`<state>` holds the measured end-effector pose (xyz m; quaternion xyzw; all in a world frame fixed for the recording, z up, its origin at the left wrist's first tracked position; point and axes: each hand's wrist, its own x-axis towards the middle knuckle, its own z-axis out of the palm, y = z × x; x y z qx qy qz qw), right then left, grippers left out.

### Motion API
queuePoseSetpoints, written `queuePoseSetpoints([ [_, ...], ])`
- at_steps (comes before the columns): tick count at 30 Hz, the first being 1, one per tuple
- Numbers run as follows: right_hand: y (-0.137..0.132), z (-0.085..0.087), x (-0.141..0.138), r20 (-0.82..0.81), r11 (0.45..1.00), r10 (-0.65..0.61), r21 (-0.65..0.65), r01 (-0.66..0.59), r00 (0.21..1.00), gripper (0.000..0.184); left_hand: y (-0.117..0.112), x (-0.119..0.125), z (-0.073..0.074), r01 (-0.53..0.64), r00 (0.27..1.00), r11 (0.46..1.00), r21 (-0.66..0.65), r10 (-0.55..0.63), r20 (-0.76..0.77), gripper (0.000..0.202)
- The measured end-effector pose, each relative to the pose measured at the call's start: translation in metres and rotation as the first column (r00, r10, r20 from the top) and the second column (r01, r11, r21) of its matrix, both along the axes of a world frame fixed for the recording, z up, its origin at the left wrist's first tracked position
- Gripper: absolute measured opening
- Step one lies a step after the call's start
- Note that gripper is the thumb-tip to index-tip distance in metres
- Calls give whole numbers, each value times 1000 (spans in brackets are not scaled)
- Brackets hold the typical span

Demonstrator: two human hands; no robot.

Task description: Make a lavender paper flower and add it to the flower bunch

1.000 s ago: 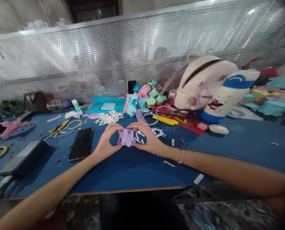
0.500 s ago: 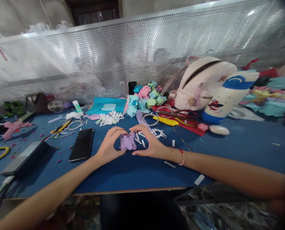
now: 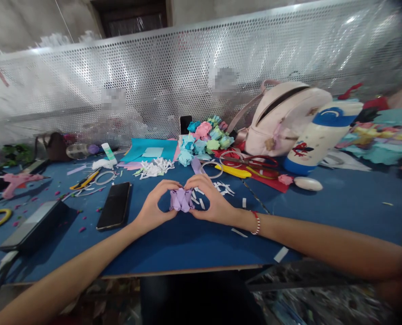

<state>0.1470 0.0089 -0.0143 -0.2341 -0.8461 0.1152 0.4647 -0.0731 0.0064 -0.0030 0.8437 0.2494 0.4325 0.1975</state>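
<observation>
A small purple folded paper piece (image 3: 181, 199) rests on the blue table (image 3: 339, 207), pinched from both sides. My left hand (image 3: 156, 203) curls around its left side, and my right hand (image 3: 209, 201), with a red-and-white bracelet at the wrist, closes on its right side. The fingertips of both hands nearly meet above the paper. Behind it lies a heap of finished paper flowers (image 3: 205, 137) in teal, pink and green.
A black phone (image 3: 114, 205) lies left of my hands, with a dark box (image 3: 31, 225) further left. White paper scraps (image 3: 155, 167), tape rings (image 3: 211, 169), red scissors (image 3: 251, 160), a yellow cutter (image 3: 234, 170), a pink backpack (image 3: 282, 115) and a white-blue bottle (image 3: 319, 135) crowd the back.
Both hands have drawn closer together around the purple paper, squeezing it into a tighter shape. Nothing else on the table has moved.
</observation>
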Motion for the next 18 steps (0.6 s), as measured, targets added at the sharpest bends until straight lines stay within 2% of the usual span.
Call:
queuePoseSetpoints([
  [7,2,-2,0,16,1000,-15,10,14,1000,38,2,-1,2,-31,1000,999,27,31,0,35],
  [10,3,-4,0,21,1000,-21,-2,21,1000,50,5,-2,-1,-15,1000,1000,-10,15,25,34],
  [14,4,-6,0,-16,998,-48,-49,47,999,65,12,-3,-8,57,990,983,-174,-32,139,36],
  [18,8,-8,0,-31,995,-72,-77,70,997,58,14,-3,-8,114,978,927,-357,-42,204,41],
])
